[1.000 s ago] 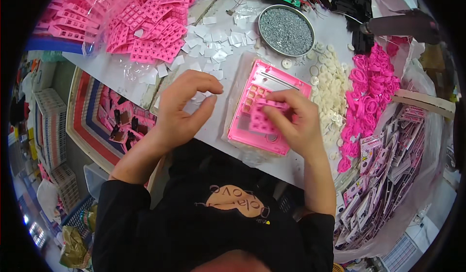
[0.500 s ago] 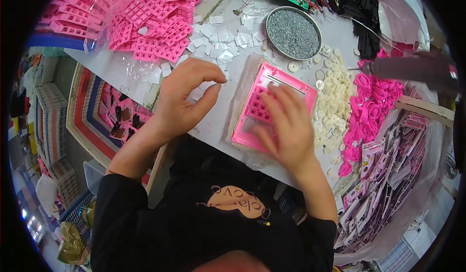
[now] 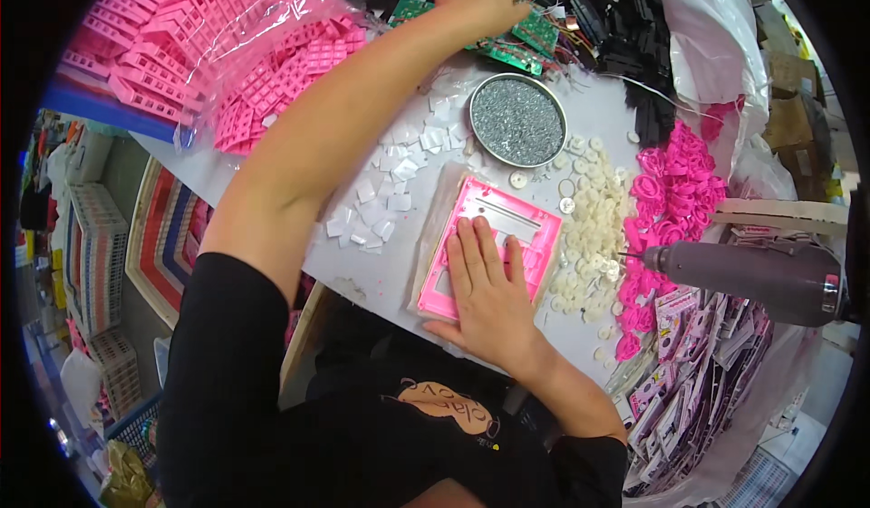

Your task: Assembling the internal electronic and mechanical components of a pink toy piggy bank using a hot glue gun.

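My left hand (image 3: 480, 2) is stretched far forward to the pile of green circuit boards (image 3: 535, 32) and their thin wires. Its fingers look curled, and whatever they grip is hidden from view. My right hand (image 3: 494, 313) lies flat with fingers apart on a pink plastic casing (image 3: 439, 303), which rests on a clear-wrapped pad (image 3: 421, 277) near the table's front edge. Two long slots show at the casing's far end. Its keypad area is covered by my right hand.
Around the casing lie a round tin of small screws (image 3: 518, 120), white paper squares (image 3: 367, 204), cream plastic discs (image 3: 589, 227) and pink ring-shaped parts (image 3: 675, 191). Pink keypads (image 3: 272, 87) heap at the far left. A grey electric screwdriver (image 3: 743, 277) hangs at the right above a bag of printed cards (image 3: 698, 390).
My left hand has gone from beside the casing far forward to the circuit boards. My right hand has settled flat on the casing. The view has shifted, and the screwdriver appears lower.
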Tool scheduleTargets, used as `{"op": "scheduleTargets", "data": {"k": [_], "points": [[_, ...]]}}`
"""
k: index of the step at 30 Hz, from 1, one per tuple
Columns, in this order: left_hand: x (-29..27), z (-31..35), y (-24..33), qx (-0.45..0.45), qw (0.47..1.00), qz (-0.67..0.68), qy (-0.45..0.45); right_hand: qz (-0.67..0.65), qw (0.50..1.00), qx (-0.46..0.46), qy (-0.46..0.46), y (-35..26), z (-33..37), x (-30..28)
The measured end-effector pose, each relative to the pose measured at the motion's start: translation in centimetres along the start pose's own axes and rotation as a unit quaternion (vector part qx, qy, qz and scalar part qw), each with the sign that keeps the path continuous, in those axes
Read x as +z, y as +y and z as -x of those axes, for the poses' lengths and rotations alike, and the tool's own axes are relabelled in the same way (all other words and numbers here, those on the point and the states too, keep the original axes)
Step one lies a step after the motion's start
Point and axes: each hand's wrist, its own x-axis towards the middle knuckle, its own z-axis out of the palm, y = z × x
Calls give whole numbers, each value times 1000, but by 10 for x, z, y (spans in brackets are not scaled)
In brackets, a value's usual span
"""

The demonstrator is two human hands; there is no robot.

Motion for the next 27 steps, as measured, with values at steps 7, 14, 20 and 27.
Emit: {"op": "scheduleTargets", "data": {"k": [7,14,20,27], "points": [[44,-46,23,-88,965,236,75,-28,999,-21,30,4,2,1],[-30,52,29,212,811,426,341,-149,966,-74,198,21,3,-21],[-58,162,21,466,804,180,322,-788,537,-3,302,33,-34,-74],[-74,271,-1,192,838,479,179,-753,635,15,172,27,-44,-72]]}}
